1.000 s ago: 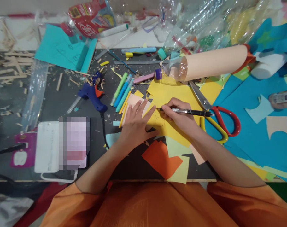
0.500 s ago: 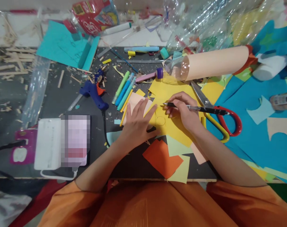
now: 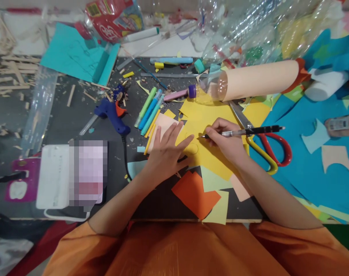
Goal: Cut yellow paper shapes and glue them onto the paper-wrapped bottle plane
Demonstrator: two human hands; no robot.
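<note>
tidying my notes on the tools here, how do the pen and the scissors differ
The pen is gripped in the right hand; the scissors lie ungripped. The pen is slim, black and silver; the scissors are broader, with one red and one yellow handle. Both are partly over the yellow paper.

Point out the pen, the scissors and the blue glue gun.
Pen (image 3: 251, 131): head view, on its black barrel.
Scissors (image 3: 248, 124): head view, on the metal near the pivot.
Blue glue gun (image 3: 114, 116): head view, on the blue plastic body.
</note>
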